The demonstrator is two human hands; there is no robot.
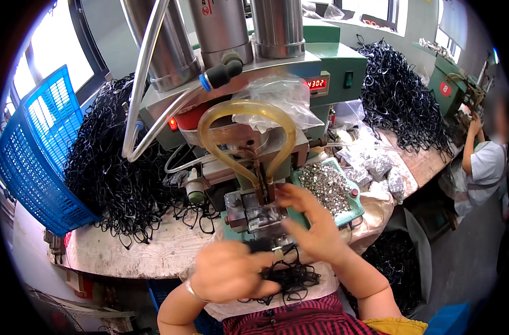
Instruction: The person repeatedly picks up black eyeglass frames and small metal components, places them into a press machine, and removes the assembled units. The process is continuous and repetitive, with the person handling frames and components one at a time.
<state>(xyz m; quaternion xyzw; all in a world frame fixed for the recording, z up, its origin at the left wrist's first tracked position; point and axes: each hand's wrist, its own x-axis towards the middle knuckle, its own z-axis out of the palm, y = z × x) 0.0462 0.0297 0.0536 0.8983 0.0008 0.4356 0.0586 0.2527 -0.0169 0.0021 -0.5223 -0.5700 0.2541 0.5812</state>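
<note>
My left hand (pixel 229 272) is blurred, its fingers partly curled, in front of a small metal fixture (pixel 264 216) on the machine. A dark knob-like piece (pixel 258 244) shows just beyond its knuckles; whether I touch it is unclear. My right hand (pixel 316 226) reaches in from the right with thumb and fingers apart, fingertips beside the fixture and below the copper-coloured rods (pixel 270 188). Nothing shows between those fingers. Below the fixture, nearest my body, lies a small heap of black eyeglass frames (pixel 293 282).
A green tray (pixel 357 211) of small metal parts stands right of the fixture. Large piles of black eyeglass frames (pixel 117 167) flank the green machine (pixel 344 61). A looped amber hose (pixel 207 125) hangs close above my hands. A blue basket (pixel 42 162) leans left; another person (pixel 483 164) works at right.
</note>
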